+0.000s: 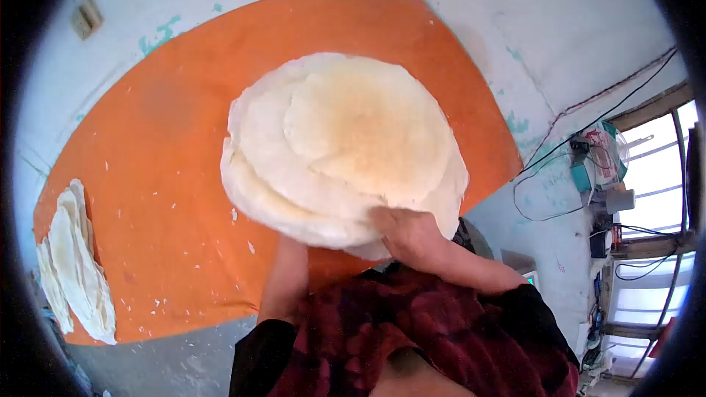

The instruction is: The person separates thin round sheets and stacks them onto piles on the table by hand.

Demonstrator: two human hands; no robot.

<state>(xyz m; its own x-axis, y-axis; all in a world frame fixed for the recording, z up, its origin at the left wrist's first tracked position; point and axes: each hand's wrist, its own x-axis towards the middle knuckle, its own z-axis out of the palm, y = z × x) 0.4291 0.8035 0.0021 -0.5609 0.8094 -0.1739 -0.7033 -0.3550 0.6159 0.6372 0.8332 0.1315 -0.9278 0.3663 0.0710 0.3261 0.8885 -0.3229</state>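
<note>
A thick stack of large, round, pale flatbreads (368, 125) is held up over the orange cloth (176, 176), its top piece lightly browned in the middle. My right hand (406, 231) grips the near edge of the stack, with the thumb side on top. At the stack's lower left edge, my left hand (293, 250) reaches underneath, and its fingers are hidden by the bread.
More flatbreads (77, 265) lie at the cloth's left edge. Pale crumbs dot the cloth. A wall with cables (596, 121) and a window (658, 169) stand to the right. A socket (87, 18) is at the upper left.
</note>
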